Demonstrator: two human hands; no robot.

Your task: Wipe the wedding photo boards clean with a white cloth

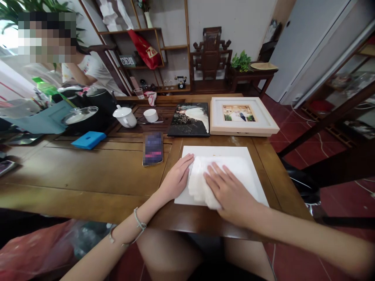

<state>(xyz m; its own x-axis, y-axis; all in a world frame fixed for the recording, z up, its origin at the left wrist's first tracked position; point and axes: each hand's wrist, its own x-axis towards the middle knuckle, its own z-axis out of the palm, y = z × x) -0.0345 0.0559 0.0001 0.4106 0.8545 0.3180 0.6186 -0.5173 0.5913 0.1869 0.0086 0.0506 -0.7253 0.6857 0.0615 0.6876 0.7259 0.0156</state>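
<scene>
A flat white board [254, 186] lies near the table's front edge, with a glossy white area on its right part. On top is a soft, layered white cloth or wad of tissue [198, 183]; which one, I cannot tell. My right hand [230, 191] lies over it with fingers stretched out, pressing it down. My left hand [177, 177] rests at the board's left edge, fingers extended and touching the cloth's left side. A small yellowish mark at the board's top is partly covered.
Behind the board are a dark photo panel [190, 119] and a cream-framed photo [243, 117]. A phone [152, 149] lies to the left, beyond it a blue block [89, 139], a white teapot [125, 116] and a white cup [150, 115]. Another person [90, 72] sits at far left.
</scene>
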